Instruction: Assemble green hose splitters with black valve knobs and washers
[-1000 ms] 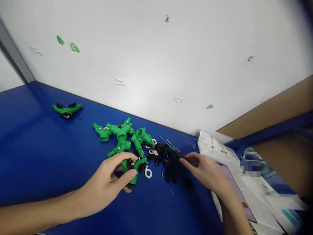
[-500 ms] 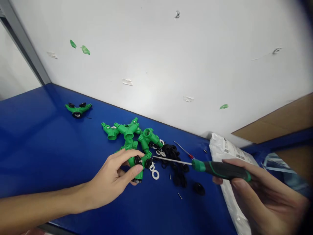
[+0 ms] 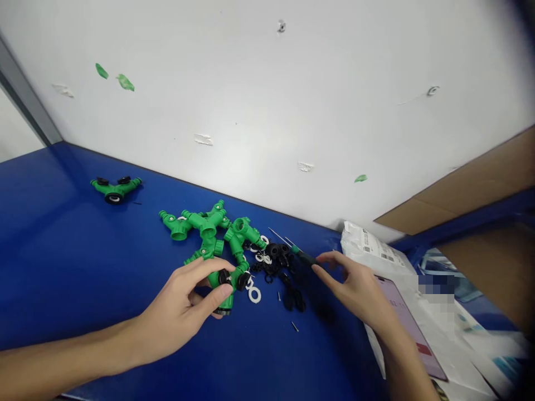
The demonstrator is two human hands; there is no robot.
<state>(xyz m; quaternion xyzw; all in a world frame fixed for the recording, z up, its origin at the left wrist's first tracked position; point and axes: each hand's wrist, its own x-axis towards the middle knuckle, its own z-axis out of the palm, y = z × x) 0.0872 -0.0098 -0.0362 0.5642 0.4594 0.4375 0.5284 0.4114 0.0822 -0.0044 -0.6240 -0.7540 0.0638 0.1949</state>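
My left hand (image 3: 184, 303) is closed around a green Y-shaped hose splitter (image 3: 227, 301) with black knobs, its thumb and fingertips by one knob. To the right, my right hand (image 3: 355, 287) has thumb and fingertips at the end of the dark handle of a screwdriver (image 3: 307, 259), low over the tabletop, its shaft pointing up and left. Several green splitter bodies (image 3: 208, 224) lie in a cluster beyond my left hand. White rings (image 3: 254, 295) and a pile of black parts (image 3: 276, 250) lie between the hands.
A complete-looking green splitter (image 3: 115, 195) with black knobs sits at the far left of the blue table (image 3: 234, 356). Small screws (image 3: 295, 326) lie in front. At the right are a white plastic mailer (image 3: 368, 242) and a phone (image 3: 412, 328). A white wall (image 3: 251, 83) stands behind.
My right hand has carried the screwdriver forward, away from the splitter, and lowered it beside the black parts. My left hand keeps its hold. The view has shifted right, bringing the phone into sight.
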